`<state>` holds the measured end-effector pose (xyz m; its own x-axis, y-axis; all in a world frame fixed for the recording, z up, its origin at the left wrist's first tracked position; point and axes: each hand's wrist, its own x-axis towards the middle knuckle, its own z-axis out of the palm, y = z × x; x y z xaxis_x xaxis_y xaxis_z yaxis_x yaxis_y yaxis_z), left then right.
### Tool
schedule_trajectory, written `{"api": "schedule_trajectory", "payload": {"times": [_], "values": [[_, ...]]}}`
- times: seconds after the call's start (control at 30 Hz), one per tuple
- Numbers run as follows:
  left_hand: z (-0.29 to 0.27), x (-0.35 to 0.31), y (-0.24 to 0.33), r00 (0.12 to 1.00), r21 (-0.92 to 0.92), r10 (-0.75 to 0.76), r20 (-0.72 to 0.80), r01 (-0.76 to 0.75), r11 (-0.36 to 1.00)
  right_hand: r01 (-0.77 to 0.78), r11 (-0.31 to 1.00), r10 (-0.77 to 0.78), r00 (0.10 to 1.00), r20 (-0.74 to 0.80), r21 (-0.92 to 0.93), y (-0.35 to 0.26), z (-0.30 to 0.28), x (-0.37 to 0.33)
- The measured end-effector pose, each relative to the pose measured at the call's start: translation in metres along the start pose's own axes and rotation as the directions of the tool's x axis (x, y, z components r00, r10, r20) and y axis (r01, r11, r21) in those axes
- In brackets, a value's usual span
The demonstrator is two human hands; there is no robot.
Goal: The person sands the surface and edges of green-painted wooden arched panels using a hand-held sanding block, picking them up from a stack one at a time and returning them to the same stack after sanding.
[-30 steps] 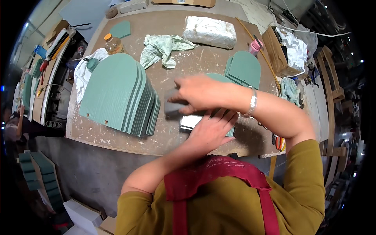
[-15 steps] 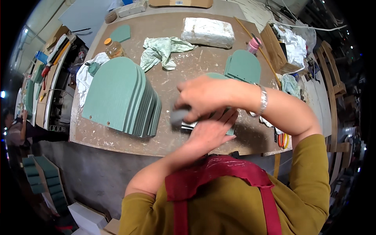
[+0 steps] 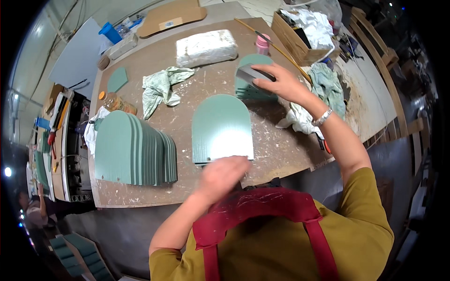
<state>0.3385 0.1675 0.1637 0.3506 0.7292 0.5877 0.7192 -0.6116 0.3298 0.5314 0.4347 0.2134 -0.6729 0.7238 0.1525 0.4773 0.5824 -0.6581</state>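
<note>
In front of me lies an arched green panel (image 3: 222, 126) with a straight lower edge, bright glare on its face and small holes near that edge. A second layer shows under its lower left corner. My left hand (image 3: 225, 174) is at the panel's lower edge, its fingers smeared by motion. Farther off to the right, my right hand (image 3: 285, 83) grips a grey sanding block (image 3: 253, 75). It is held over a small stack of similar green panels (image 3: 257, 91), partly covering them. A tall stack of arched green panels (image 3: 117, 150) leans together on the left.
A crumpled pale cloth (image 3: 161, 89), a white wrapped bundle (image 3: 206, 48) and an orange-capped bottle (image 3: 115, 101) are on the brown table (image 3: 185, 196). Around the right side are a pink bottle (image 3: 263, 44), a long stick (image 3: 281, 47), rags (image 3: 328, 86) and a cardboard box (image 3: 295, 47).
My right hand has moved away to the far right with the block, off the front panel. My left hand has slid down to the panel's lower edge, uncovering its face. The view has shifted.
</note>
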Motion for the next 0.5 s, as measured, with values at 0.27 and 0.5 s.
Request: {"api": "schedule_trajectory", "payload": {"times": [0.27, 0.5], "values": [[-0.007, 0.014, -0.010, 0.804, 0.487, -0.548, 0.231, 0.392, 0.780, 0.364, 0.926, -0.374, 0.920, -0.116, -0.099, -0.048, 0.029, -0.103], [-0.007, 0.019, -0.012, 0.826, 0.461, -0.503, 0.256, 0.353, 0.814, 0.080, 0.966, -0.132, 0.970, -0.206, -0.246, 0.033, 0.025, -0.106]]}}
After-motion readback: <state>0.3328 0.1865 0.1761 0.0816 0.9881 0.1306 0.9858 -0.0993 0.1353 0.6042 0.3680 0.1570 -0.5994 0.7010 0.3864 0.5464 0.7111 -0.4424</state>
